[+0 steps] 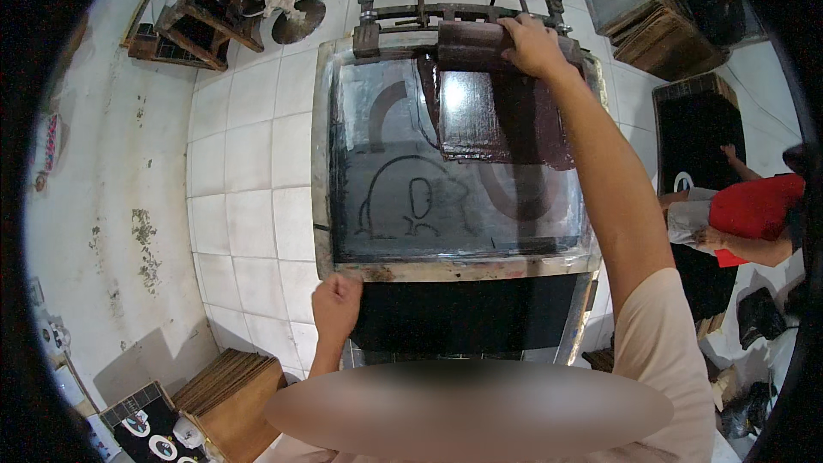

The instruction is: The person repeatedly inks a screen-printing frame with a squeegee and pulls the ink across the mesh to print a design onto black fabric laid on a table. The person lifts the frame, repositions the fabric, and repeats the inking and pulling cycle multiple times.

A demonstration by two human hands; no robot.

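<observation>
A screen printing frame [454, 273] lies before me, its grey mesh showing a dark outline drawing and curved bands. At its far end my right hand [533, 45] is closed over the right part of a wide squeegee [471, 45]. Dark maroon ink [506, 120] spreads over the mesh from the squeegee toward me, with a glossy patch in it. My left hand [337, 304] is curled at the near left corner of the frame, its fingers against the edge. Under the near side of the frame, black fabric [446, 313] shows.
Metal hinge clamps [420, 13] stand behind the frame. A wooden stand [201, 21] is at the far left, stacked boards [231, 403] at the near left. Another person in a red shirt [759, 219] is at the right, beside a black-covered board [699, 133].
</observation>
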